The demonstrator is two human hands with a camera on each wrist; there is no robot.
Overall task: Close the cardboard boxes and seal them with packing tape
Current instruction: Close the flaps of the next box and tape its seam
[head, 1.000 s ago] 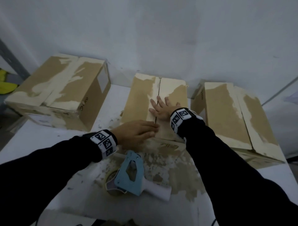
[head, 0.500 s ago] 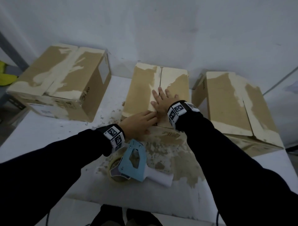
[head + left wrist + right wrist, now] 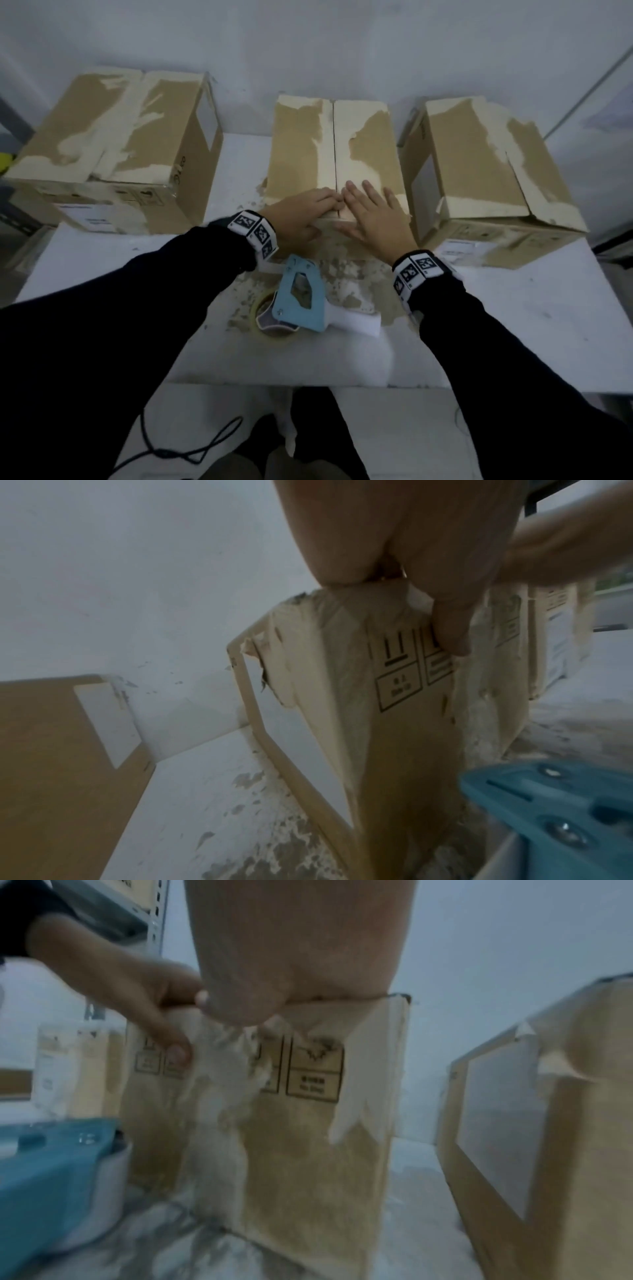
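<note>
The middle box (image 3: pixel 334 150) stands on the white counter (image 3: pixel 513 318) with its two top flaps shut and the seam between them running straight away from the person. Both hands lie flat on the near end of that top. The left hand (image 3: pixel 301 212) rests on the left flap, its fingers (image 3: pixel 325 202) straight and pointing toward the seam, while its thumb hangs over the near edge and lies against the printed front face. The right hand (image 3: pixel 373 219) presses the right flap, fingers (image 3: pixel 368 192) spread and straight, reaching away from the person just right of the seam. The fingertips of the two hands meet at the seam. Neither hand grasps anything.

Just behind the wrists, nearer the person, a blue tape gun (image 3: pixel 301 301) with a white handle lies on the counter, its roll on the left side. To the left of the left fingers, well apart, stands the left box (image 3: pixel 113 137) with its flaps down. To the right of the right fingers, near them, sits the right box (image 3: pixel 486 164), its right flap not lying level with the other. All three box tops show pale torn patches.
</note>
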